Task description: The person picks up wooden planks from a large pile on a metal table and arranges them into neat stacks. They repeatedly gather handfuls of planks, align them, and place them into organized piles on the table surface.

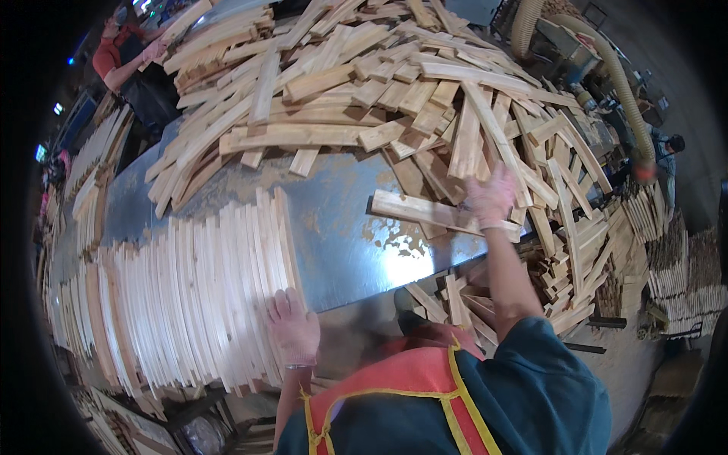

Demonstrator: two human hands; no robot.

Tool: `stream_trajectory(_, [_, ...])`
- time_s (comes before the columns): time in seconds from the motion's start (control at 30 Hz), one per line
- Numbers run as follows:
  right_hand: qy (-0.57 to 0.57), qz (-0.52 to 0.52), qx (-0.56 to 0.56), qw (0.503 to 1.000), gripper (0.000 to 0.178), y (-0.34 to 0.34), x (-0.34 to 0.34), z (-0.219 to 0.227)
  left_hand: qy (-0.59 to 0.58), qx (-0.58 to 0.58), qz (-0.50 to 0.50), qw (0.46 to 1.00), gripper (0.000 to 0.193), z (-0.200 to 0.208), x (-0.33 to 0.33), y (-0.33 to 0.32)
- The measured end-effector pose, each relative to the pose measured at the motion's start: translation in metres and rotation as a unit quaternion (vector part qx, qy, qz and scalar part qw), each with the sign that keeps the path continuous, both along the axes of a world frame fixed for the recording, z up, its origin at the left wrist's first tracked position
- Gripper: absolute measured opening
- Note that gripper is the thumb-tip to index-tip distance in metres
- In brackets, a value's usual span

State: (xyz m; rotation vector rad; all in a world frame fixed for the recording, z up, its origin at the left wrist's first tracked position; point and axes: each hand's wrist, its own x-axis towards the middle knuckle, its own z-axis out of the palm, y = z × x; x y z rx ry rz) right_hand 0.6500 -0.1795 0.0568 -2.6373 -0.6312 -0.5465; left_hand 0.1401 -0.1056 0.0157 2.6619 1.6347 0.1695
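My left hand, in a pale pinkish work glove, lies with its fingers stretched out against the near right end of a row of wooden strips. These narrow pale strips stand closely side by side on the metal table. My right hand, gloved alike and slightly blurred, reaches out with its fingers apart at the edge of a loose heap of wooden slats. Under its wrist a single slat lies across the table's right side. My right hand appears to hold nothing, though its palm side is hidden.
At the far left another person in a red top handles wood by the heap. More slats are piled beyond the table's right edge. A ribbed hose hangs at the upper right, and a second person stands near stacked wood.
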Motion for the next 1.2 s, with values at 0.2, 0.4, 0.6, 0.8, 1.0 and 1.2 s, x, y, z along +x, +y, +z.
stream_trajectory(0.2, [0.102, -0.056, -0.152, 0.982, 0.094, -0.058, 0.130, 0.015, 0.009, -0.041, -0.094, 0.995, 0.082, 0.001, 0.047, -0.006])
stream_trajectory(0.4, [0.130, 0.025, -0.253, 0.958, 0.097, -0.040, 0.230, 0.045, 0.046, -0.159, -0.152, 0.974, 0.088, 0.007, 0.112, -0.013])
stream_trajectory(0.6, [0.246, 0.142, -0.266, 0.921, 0.090, -0.005, 0.251, 0.044, 0.039, -0.197, -0.189, 0.961, 0.080, 0.014, 0.176, -0.022])
stream_trajectory(0.8, [0.801, 0.229, 0.279, 0.478, 0.081, -0.070, 0.094, 0.049, -0.084, -0.280, -0.193, 0.937, 0.076, 0.037, 0.208, -0.025])
stream_trajectory(1.0, [0.854, 0.270, 0.392, 0.212, 0.075, 0.000, 0.010, 0.031, -0.259, -0.515, -0.157, 0.802, 0.076, 0.089, 0.257, -0.018])
stream_trajectory(1.2, [0.705, 0.410, 0.283, 0.505, 0.057, 0.125, -0.086, 0.051, -0.593, -0.571, 0.025, 0.567, 0.063, 0.101, 0.251, -0.011])
